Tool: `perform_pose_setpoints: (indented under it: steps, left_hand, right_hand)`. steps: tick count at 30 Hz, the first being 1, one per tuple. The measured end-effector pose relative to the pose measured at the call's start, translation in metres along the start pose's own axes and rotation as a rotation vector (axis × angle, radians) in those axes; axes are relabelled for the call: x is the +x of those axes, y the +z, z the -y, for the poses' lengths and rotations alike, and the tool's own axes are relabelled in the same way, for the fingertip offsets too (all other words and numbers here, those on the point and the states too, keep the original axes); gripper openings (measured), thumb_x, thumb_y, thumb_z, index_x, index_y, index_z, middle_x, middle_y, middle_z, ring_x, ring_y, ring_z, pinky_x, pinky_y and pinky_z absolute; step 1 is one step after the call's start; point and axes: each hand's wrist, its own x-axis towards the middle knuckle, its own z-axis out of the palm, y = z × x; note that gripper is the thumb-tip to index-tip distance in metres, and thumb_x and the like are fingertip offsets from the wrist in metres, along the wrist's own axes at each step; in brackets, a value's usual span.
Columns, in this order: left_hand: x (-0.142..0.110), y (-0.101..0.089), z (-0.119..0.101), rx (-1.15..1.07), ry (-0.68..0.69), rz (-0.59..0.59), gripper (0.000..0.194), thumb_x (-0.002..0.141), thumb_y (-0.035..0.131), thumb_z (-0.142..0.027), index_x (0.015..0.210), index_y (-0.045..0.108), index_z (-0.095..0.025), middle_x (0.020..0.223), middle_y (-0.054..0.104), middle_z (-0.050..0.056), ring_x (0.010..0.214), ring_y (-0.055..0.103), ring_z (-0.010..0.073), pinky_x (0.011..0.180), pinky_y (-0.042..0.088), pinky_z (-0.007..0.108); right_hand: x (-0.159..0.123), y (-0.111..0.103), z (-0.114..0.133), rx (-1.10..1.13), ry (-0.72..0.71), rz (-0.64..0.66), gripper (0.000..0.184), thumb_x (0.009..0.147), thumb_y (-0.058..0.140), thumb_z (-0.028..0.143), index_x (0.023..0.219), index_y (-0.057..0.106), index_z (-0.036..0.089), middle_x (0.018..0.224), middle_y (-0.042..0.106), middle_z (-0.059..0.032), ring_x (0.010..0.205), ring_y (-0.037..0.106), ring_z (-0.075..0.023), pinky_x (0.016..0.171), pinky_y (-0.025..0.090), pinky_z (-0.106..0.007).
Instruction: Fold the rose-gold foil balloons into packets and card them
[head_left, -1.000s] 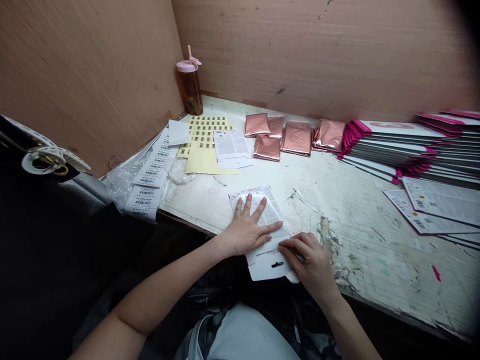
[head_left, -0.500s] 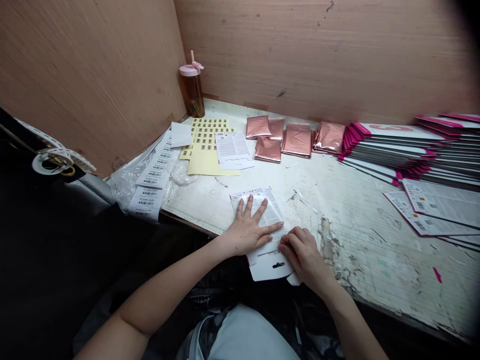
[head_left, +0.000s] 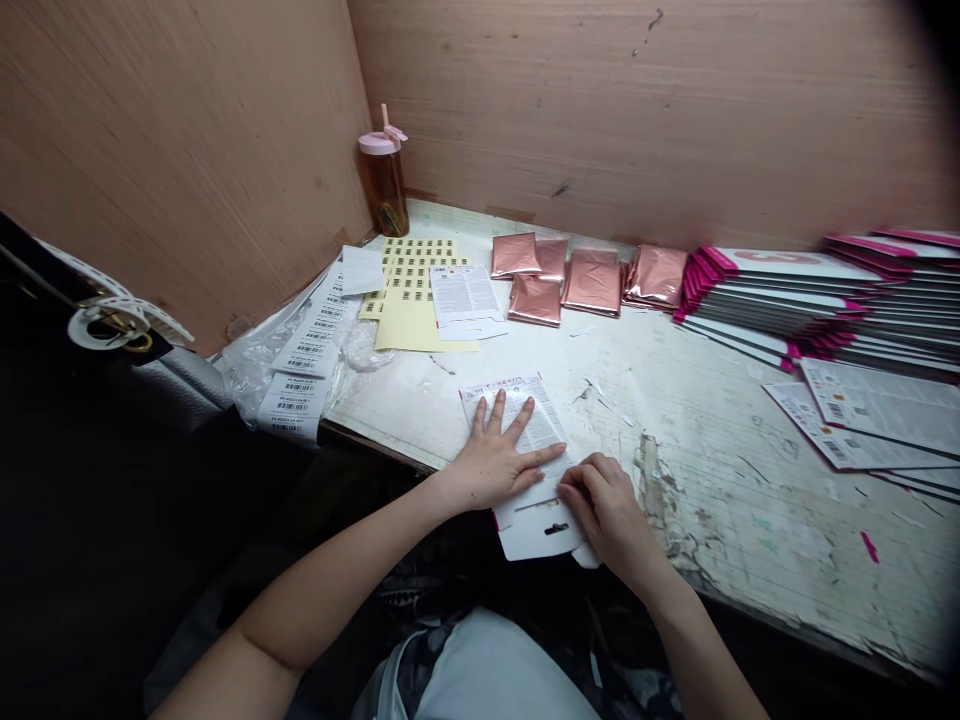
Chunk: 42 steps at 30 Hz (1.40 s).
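Observation:
A white printed card packet (head_left: 534,532) with a hang slot lies at the table's front edge, its slotted end toward me. My left hand (head_left: 498,458) presses flat on its printed face, fingers spread. At the packet's right edge, near the slotted end, my right hand (head_left: 611,508) has its fingers curled and pinched together. A small white flap shows under that hand. Whatever the right fingertips pinch is hidden, and I cannot make it out. Beyond the left hand, another printed card (head_left: 466,303) rests on yellow sticker sheets (head_left: 420,327).
Copper foil packets (head_left: 592,282) lie at the back. Pink-edged packages (head_left: 787,290) are stacked at the right, with printed cards (head_left: 885,410) before them. A barcode label strip (head_left: 304,375) hangs over the left edge. A lidded cup (head_left: 386,190) stands in the corner.
Both hands and the card packet stay almost exactly where they were. The view has shifted very slightly.

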Motion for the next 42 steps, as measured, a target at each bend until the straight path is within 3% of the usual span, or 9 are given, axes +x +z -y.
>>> perform_pose_setpoints:
  steps: [7,12,15,19,22,27,32,37,42]
  left_hand:
    - [-0.001,0.001,-0.001,-0.007,-0.002,0.000,0.049,0.096,0.048,-0.052,0.144,0.038,-0.050,0.165,-0.001,0.002,0.145,-0.008,0.0498,0.111,0.006,0.072]
    - [0.003,-0.001,0.004,-0.004,0.012,0.008,0.051,0.095,0.049,-0.052,0.145,0.038,-0.049,0.165,0.004,0.005,0.146,-0.004,0.0491,0.110,0.006,0.073]
    - [-0.005,-0.005,-0.007,0.019,0.026,-0.037,0.043,0.096,0.051,-0.046,0.139,0.051,-0.042,0.160,0.026,0.007,0.147,0.014,0.0448,0.111,0.011,0.072]
    - [-0.042,0.000,-0.046,-0.042,-0.034,-0.299,0.033,0.100,0.044,-0.028,0.122,0.067,-0.017,0.123,0.067,0.011,0.122,0.057,0.0267,0.110,0.041,0.048]
    - [-0.072,0.013,-0.066,-0.069,0.039,-0.461,0.052,0.092,0.057,-0.047,0.125,0.062,-0.007,0.122,0.066,0.018,0.118,0.059,0.0318,0.100,0.052,0.047]
    - [-0.092,0.018,-0.043,-0.013,0.181,-0.617,0.026,0.093,0.052,-0.009,0.114,0.065,-0.016,0.117,0.070,0.010,0.122,0.058,0.0255,0.098,0.054,0.042]
    - [-0.096,0.000,-0.016,0.027,0.080,-0.635,0.024,0.089,0.056,-0.007,0.104,0.069,-0.020,0.094,0.072,0.006,0.097,0.063,0.0211,0.086,0.055,0.038]
    - [-0.086,-0.009,-0.014,-0.174,-0.101,-0.476,0.014,0.093,0.058,-0.021,0.084,0.069,-0.021,0.076,0.066,0.002,0.078,0.058,0.0176,0.075,0.048,0.034]
    - [-0.063,-0.025,-0.012,-0.299,-0.604,-0.218,0.025,0.078,0.076,-0.035,0.088,0.060,-0.020,0.076,0.061,-0.001,0.074,0.061,0.0184,0.067,0.046,0.030]
  right_hand:
    - [-0.011,-0.002,0.012,-0.103,-0.088,-0.002,0.019,0.100,0.040,0.024,0.085,0.052,0.020,0.082,0.054,-0.0045,0.079,0.049,-0.0202,0.072,0.037,-0.035]
    - [-0.043,-0.029,0.044,-0.010,-0.228,0.257,0.022,0.097,0.043,0.017,0.078,0.053,0.021,0.077,0.056,-0.0034,0.069,0.053,-0.0176,0.062,0.040,-0.031]
    - [-0.052,-0.048,0.051,0.038,-0.231,0.345,0.023,0.096,0.048,0.017,0.076,0.057,0.022,0.072,0.057,-0.0025,0.064,0.056,-0.0164,0.055,0.043,-0.028]
    - [-0.044,-0.056,0.039,0.070,-0.144,0.102,0.019,0.096,0.048,0.016,0.106,0.062,0.023,0.094,0.065,-0.0071,0.087,0.064,-0.0194,0.072,0.054,-0.031]
    - [-0.036,-0.044,0.024,-0.027,-0.227,0.043,0.027,0.095,0.051,0.016,0.120,0.059,0.022,0.117,0.064,-0.0101,0.117,0.058,-0.0251,0.093,0.053,-0.039]
    - [-0.033,-0.011,0.031,-0.201,-0.321,0.042,0.030,0.092,0.058,0.020,0.121,0.060,0.015,0.115,0.066,-0.0136,0.118,0.055,-0.0322,0.093,0.051,-0.048]
    - [-0.025,0.010,0.056,-0.267,-0.326,-0.132,0.023,0.093,0.050,0.007,0.108,0.065,0.015,0.093,0.068,-0.0107,0.091,0.057,-0.0251,0.080,0.049,-0.040]
    - [-0.011,0.012,0.055,-0.033,-0.085,-0.070,0.018,0.097,0.047,0.014,0.087,0.061,0.020,0.078,0.060,-0.0055,0.077,0.053,-0.0205,0.069,0.044,-0.033]
    - [-0.002,0.012,0.038,0.044,0.395,-0.104,0.022,0.085,0.066,0.035,0.092,0.051,0.021,0.084,0.059,-0.0043,0.072,0.057,-0.0204,0.059,0.042,-0.031]
